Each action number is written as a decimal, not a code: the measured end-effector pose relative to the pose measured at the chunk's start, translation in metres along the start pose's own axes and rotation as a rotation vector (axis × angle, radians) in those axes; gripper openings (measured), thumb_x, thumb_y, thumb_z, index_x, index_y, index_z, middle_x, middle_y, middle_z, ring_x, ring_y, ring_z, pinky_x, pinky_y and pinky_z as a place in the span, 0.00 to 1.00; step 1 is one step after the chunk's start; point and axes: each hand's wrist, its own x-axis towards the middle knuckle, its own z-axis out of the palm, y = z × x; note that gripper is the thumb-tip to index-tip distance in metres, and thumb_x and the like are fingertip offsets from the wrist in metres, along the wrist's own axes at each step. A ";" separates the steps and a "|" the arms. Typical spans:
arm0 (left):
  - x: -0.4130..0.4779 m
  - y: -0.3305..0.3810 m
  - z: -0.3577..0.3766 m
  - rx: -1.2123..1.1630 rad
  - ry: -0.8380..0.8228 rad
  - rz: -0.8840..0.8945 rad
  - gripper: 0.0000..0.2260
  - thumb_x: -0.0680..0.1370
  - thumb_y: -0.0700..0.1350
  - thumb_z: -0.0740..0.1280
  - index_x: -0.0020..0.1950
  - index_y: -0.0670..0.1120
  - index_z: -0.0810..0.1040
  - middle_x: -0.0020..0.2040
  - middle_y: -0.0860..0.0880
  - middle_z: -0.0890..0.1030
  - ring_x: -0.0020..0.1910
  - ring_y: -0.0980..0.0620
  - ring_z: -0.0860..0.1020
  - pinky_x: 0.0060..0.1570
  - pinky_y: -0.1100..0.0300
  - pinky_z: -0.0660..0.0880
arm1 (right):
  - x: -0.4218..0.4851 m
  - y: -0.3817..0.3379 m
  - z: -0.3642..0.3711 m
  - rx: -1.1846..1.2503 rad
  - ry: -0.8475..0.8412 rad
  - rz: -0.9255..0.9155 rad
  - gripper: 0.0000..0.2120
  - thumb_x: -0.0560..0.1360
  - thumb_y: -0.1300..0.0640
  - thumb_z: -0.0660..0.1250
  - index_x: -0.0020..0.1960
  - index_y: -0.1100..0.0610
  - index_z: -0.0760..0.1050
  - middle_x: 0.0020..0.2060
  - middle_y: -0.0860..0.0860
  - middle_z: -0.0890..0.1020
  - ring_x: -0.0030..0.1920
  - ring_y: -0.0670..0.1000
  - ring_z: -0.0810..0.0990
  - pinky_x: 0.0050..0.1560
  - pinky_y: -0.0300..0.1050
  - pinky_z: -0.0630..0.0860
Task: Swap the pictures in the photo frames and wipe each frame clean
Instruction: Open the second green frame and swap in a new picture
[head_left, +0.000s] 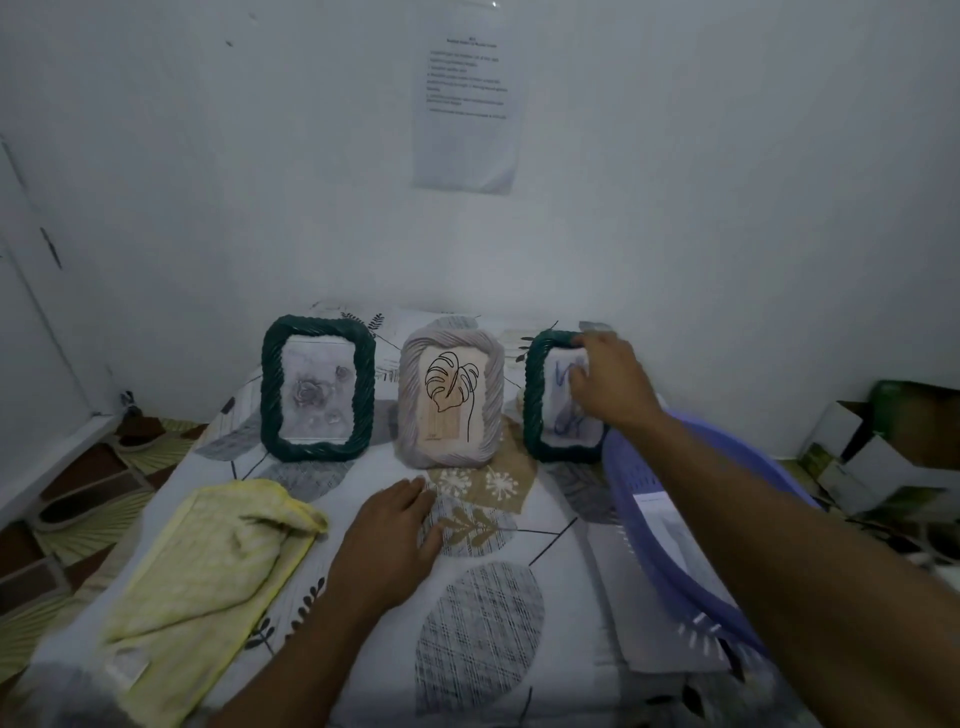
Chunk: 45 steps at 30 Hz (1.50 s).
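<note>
Three photo frames stand upright in a row on the leaf-patterned sheet (519, 597). The left green frame (318, 388) holds a grey rose picture. The middle grey frame (451, 393) shows a leaf line drawing. At the right stands a second green frame (540, 400) with a blue sketch; my right hand (610, 382) covers its upper right part, fingers on the top edge and glass. My left hand (395, 535) lies flat on the sheet in front of the middle frame, holding nothing. A yellow cloth (208, 566) lies crumpled at the front left.
A purple plastic basket (675, 551) with paper inside sits at the right under my right forearm. White walls close in behind and to the left, with a printed sheet (467, 104) taped up. Cardboard boxes (883, 447) lie on the floor at right.
</note>
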 end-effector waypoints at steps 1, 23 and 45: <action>0.000 0.001 -0.001 0.006 0.003 0.009 0.27 0.75 0.58 0.55 0.64 0.42 0.77 0.64 0.42 0.77 0.62 0.44 0.76 0.63 0.51 0.72 | 0.007 0.011 -0.002 -0.043 -0.024 0.029 0.22 0.76 0.59 0.62 0.70 0.59 0.68 0.68 0.61 0.69 0.68 0.61 0.66 0.65 0.56 0.67; 0.001 0.000 0.000 0.055 0.101 0.054 0.22 0.74 0.56 0.58 0.59 0.44 0.79 0.57 0.46 0.80 0.55 0.47 0.78 0.57 0.54 0.74 | 0.033 0.020 -0.040 0.621 0.137 0.143 0.09 0.80 0.63 0.61 0.56 0.53 0.76 0.51 0.55 0.80 0.47 0.54 0.78 0.49 0.52 0.78; 0.004 0.073 -0.093 -1.105 0.016 -0.322 0.07 0.81 0.48 0.60 0.50 0.48 0.76 0.48 0.45 0.81 0.48 0.44 0.80 0.49 0.49 0.76 | -0.112 -0.065 -0.009 1.090 -0.001 0.493 0.07 0.78 0.61 0.64 0.55 0.54 0.77 0.53 0.58 0.81 0.49 0.57 0.80 0.51 0.54 0.79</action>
